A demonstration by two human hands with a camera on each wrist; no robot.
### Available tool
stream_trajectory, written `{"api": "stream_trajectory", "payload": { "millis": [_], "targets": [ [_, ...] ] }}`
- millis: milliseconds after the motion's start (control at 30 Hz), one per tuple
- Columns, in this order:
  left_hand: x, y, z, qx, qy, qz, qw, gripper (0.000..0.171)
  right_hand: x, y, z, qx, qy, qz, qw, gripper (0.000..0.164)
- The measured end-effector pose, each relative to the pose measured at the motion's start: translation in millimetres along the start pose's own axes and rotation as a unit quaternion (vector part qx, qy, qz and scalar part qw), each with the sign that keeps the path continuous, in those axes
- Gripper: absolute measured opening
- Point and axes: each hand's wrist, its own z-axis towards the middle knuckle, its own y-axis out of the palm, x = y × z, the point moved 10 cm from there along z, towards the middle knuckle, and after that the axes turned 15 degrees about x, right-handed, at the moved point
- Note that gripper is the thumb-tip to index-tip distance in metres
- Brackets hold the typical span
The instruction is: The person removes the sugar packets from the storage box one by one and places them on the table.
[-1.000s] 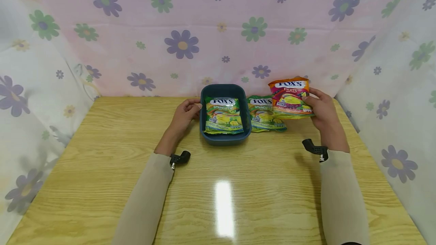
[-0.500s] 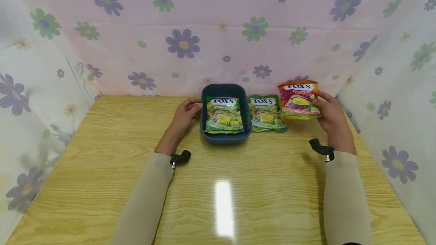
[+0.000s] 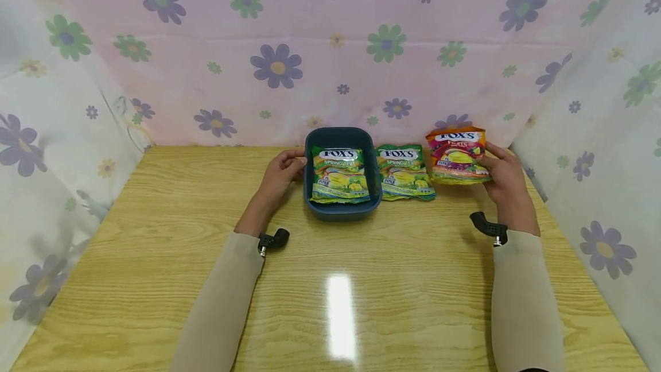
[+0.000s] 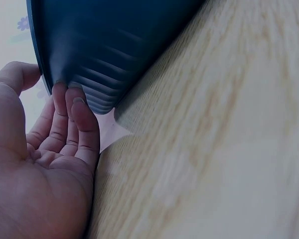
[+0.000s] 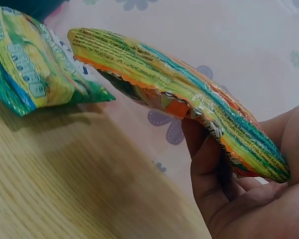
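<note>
My left hand (image 3: pixel 281 174) is at the left side of a dark blue plastic basin (image 3: pixel 343 211). In the left wrist view, the thumb lies on the basin's rim and bent fingertips touch its ribbed outer wall (image 4: pixel 104 64). Inside the basin lies a green Fox's Spring Tea candy bag (image 3: pixel 341 179). Another green candy bag (image 3: pixel 404 174) lies against the basin's right side. My right hand (image 3: pixel 505 174) pinches the right edge of an orange and red Fox's Fruits candy bag (image 3: pixel 457 157), held tilted up. The right wrist view shows this bag's lower edge (image 5: pixel 189 94) raised off the table.
Both hands work over the far part of a wooden table (image 3: pixel 403 280). A flowered pink curtain (image 3: pixel 330 96) stands behind its far edge, with white flowered sides left and right. A black camera mount (image 3: pixel 273 239) sits on the left wrist, and another (image 3: pixel 488 225) on the right.
My right hand has moved to the right and slightly down with the Fruits candy bag, away from the green bag it partly covered. The left hand and the basin stay put.
</note>
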Motion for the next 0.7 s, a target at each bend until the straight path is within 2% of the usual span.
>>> {"api": "stream_trajectory", "payload": {
  "millis": [300, 700],
  "targets": [
    [0.4, -0.2, 0.1, -0.001, 0.001, 0.003, 1.0, 0.035, 8, -5, 6, 0.012, -0.003, -0.048, 0.999, 0.062],
    [-0.8, 0.0, -0.4, -0.003, 0.0, 0.007, 1.0, 0.035, 21, -14, 17, 0.05, 0.023, -0.049, 0.997, 0.06]
  ]
}}
